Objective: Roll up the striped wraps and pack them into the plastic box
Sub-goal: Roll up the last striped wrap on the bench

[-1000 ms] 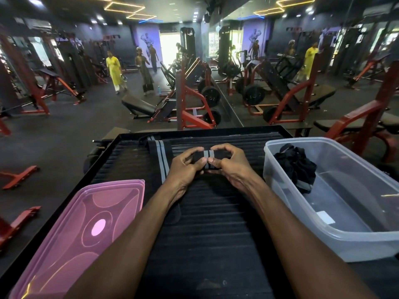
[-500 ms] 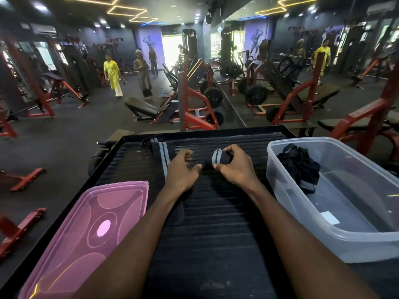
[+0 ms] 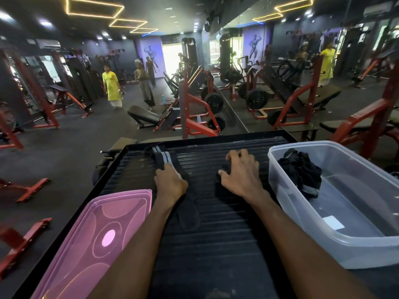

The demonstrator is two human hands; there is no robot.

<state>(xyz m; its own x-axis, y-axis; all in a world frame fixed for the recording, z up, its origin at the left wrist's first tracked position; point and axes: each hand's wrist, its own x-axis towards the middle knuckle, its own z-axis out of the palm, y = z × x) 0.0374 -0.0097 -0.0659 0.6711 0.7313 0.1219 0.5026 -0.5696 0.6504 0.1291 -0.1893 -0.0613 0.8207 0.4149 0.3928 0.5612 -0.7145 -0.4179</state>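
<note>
At frame centre, a rolled wrap [image 3: 224,169] is cupped under the right hand [image 3: 241,175], fingers curled over it; most of the roll is hidden, so how tight it is cannot be told. Left of centre, the left hand [image 3: 170,180] is laid on a flat wrap [image 3: 170,169], fingers bent down onto the cloth; whether it is pinched or only pressed cannot be told. The box [image 3: 345,251] is set at the right edge, just beside the right hand, with a dark bundle [image 3: 300,175] in its far end.

The step in hand is judged to be carrying the finished roll to the box. It is best done with the roll kept squeezed so the loose end is not sprung, and set down snug against the bundle, tail underneath. The flat wrap is best kept pinned meanwhile, ready for rolling.

The wraps are woven, dark, limp bands with pale grey stripes along their length. The box is clear, smooth, rounded plastic with a white label on its floor. The platform [image 3: 216,234] is black and ribbed, which should be expected to grip cloth. A pink translucent lid [image 3: 97,238] with moulded curves is lying at lower left.
</note>
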